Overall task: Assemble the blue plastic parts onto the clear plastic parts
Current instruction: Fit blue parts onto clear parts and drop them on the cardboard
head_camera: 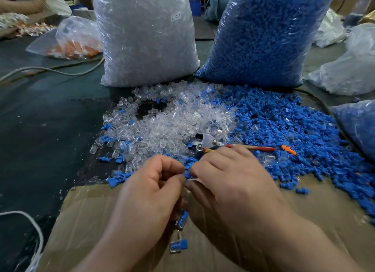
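Two hands meet over the near cardboard (91,221), left hand (150,190) and right hand (229,182) together pinching a tiny blue part (187,170), likely light, stiff and slippery, best gripped by its sides.

Left hand (150,190) and right hand (229,182) are curled over the cardboard (91,221), pinching one blue part (187,171) between their fingertips. Loose clear parts (162,125) and blue parts (284,125) are piled just beyond. There's a joined piece (178,246) lying on the cardboard too.
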The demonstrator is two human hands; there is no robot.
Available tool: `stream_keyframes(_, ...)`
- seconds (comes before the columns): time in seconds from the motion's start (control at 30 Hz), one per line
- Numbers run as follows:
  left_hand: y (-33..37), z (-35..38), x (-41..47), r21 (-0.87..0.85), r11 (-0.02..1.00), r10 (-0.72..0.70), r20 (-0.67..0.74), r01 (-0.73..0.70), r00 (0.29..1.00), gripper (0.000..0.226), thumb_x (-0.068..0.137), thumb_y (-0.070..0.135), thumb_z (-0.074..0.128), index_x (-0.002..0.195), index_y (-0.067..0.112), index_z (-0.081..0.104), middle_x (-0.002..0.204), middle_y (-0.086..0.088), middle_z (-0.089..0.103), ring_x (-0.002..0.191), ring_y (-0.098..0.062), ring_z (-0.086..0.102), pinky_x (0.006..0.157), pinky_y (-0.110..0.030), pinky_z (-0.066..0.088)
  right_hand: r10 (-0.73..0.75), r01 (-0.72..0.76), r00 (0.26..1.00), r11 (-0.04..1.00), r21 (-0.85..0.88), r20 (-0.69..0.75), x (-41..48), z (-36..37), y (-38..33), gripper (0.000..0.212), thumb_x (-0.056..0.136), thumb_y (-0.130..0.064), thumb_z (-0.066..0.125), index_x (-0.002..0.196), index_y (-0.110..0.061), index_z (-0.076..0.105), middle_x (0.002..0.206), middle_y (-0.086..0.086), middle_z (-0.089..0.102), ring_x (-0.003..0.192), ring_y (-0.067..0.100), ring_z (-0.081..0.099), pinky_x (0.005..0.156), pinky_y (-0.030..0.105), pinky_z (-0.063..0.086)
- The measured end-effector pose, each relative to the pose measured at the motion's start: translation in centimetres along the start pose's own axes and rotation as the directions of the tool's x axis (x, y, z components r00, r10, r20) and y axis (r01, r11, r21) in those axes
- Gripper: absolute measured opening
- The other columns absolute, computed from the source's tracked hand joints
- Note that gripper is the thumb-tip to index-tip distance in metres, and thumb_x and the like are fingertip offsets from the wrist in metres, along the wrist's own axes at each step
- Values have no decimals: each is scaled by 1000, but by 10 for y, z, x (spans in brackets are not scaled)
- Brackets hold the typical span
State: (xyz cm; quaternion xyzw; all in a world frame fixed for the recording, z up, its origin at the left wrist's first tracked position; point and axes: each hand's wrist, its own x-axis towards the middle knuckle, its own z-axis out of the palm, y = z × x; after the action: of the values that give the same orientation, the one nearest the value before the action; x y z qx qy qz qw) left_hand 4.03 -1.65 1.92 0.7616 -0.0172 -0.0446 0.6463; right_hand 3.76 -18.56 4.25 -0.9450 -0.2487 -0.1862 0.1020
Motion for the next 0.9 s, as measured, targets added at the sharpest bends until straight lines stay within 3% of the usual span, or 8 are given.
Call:
stream_keyframes(0.23, 5, 0, -4, -75, 995, 61, 27, -58, 998, 6, 84, 34, 65, 86, 33, 70, 59, -5, 66, 47, -15, 60, 44, -22, 47, -17, 17, 1000, 1000, 8, 8, -2, -1, 1, 7, 89, -19, 59, 87, -15, 64, 81, 1, 60, 72, 24, 56, 66, 40, 46)
stream_keyframes(0.37, 9, -10, -2, 32, 999, 23, 80, -26, 996, 42, 71, 63, 54, 78, 23, 65, 52, 3, 56, 45, -9, 50, 41, -17, 39, -61, 65, 996, 994, 83, -58, 0, -2, -2, 21, 95, -19, 48, 87, -11, 66, 82, 4, 61, 73, 26, 55, 67, 43, 47)
stream_keyframes(0.53, 11, -12, -3, -78, 997, 38, 196, -23, 980, 41, 76, 63, 74, 79, 23, 66, 57, 1, 53, 51, -11, 46, 45, -20, 37, 68, -54, 997, 962, 267, -46, -3, -5, -12, 24, 94, -27, 47, 75, -17, 57, 71, -3, 51, 66, 18, 46, 60, 36, 40)
stream_keyframes(0.6, 10, -14, -4, 2, 984, 172, 233, -178, 957, 27, 78, 56, 72, 85, 30, 67, 61, 5, 58, 54, -7, 49, 48, -18, 41, 294, -344, 938, 750, 565, 181, -5, -8, -18, 22, 84, -34, 49, 65, -22, 51, 61, -9, 48, 58, 10, 44, 53, 29, 35)
stream_keyframes(0.67, 11, -16, -5, 90, 945, 278, 279, -313, 919, 20, 80, 51, 63, 91, 35, 66, 67, 6, 61, 57, -5, 52, 51, -20, 43, 324, -611, 780, 206, 765, 536, -5, -11, -20, 18, 72, -28, 50, 56, -20, 51, 51, -6, 44, 48, 12, 37, 42, 25, 29)
stream_keyframes(0.7, 11, -17, -6, 131, 926, 304, 296, -354, 905, 19, 79, 49, 63, 93, 36, 66, 69, 6, 63, 57, -6, 54, 52, -23, 45, 276, -679, 716, 65, 731, 641, -4, -16, -19, 18, 71, -25, 49, 54, -20, 52, 48, -2, 42, 45, 14, 33, 40, 22, 25)
stream_keyframes(0.77, 15, -23, -6, 235, 888, 316, 313, -396, 896, 18, 76, 45, 65, 92, 37, 66, 73, 6, 66, 58, -11, 59, 52, -29, 49, 217, -741, 670, 151, 654, 710, -5, -19, -14, 22, 75, -26, 49, 55, -19, 54, 48, -2, 44, 44, 13, 35, 41, 23, 26)
stream_keyframes(0.9, 18, -44, 2, 539, 773, 167, 337, -335, 926, 13, 81, 32, 71, 89, 40, 65, 73, 17, 68, 61, -4, 61, 54, -14, 46, 286, -466, 838, 819, 335, 465, -10, -17, -9, 30, 90, -42, 47, 71, -19, 51, 60, -7, 55, 52, 8, 48, 52, 36, 43)
